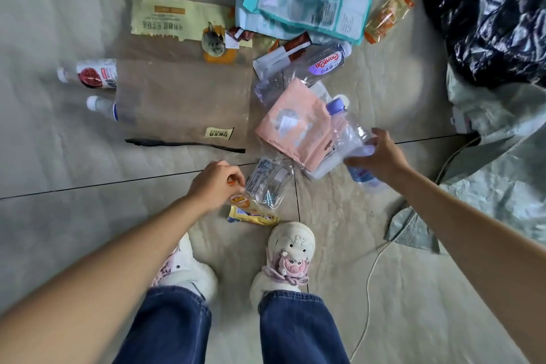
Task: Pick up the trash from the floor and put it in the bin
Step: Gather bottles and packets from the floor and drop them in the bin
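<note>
I see my right hand [381,156] out over the floor [74,186], fingers wrapped round a clear bottle [353,136] with a purple cap, lying tilted on a pink pouch [298,127]. My left hand [214,186] is lower, fingertips pinched together on an orange wrapper [238,200] that hangs down to a yellow wrapper [254,216] just beside my right shoe [291,248]. A clear packet [270,183] lies between the hands. More trash is spread ahead: a second bottle [322,63], a teal bag [307,0], a brown sheet [183,100] covering two more bottles. The black bin bag [496,23] sits at far right, well apart from both hands
</note>
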{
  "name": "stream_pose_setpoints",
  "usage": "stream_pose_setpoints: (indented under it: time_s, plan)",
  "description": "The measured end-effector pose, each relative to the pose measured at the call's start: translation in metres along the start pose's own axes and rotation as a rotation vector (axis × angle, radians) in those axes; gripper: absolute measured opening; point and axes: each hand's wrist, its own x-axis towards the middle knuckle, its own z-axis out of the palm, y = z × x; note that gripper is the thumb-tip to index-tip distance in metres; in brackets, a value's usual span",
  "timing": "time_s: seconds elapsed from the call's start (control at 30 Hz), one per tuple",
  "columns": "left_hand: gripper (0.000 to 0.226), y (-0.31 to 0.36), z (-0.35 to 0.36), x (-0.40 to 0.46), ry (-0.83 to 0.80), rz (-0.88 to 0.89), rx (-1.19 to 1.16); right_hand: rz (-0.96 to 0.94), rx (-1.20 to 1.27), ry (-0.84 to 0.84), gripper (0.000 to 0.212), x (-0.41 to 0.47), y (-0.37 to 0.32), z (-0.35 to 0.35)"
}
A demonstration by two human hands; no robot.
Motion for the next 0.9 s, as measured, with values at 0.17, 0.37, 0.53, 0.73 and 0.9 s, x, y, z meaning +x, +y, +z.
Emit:
stream_pose_setpoints:
  time_s: [0.17,0.37,0.53,0.73,0.9]
  plan:
    - [0.026,0.020,0.025,0.037,0.011,-0.212,-0.319,-0.019,0.164,-0.039,0.065,0.025,-0.021,0.016]
    - [0.018,0.022,0.085,0.062,0.264,-0.400,-0.271,-0.011,-0.016,0.018,0.077,0.053,-0.019,0.055]
    - [0.025,0.025,0.102,0.077,0.467,-0.301,0.007,0.027,-0.108,0.144,0.083,0.057,-0.014,0.081]
    - [0.028,0.018,0.098,0.087,0.443,-0.361,-0.048,0.046,-0.141,0.184,0.095,0.059,-0.016,0.081]
    - [0.017,0.007,0.072,0.082,0.209,-0.344,-0.165,0.113,-0.055,0.096,0.109,0.051,-0.027,0.074]
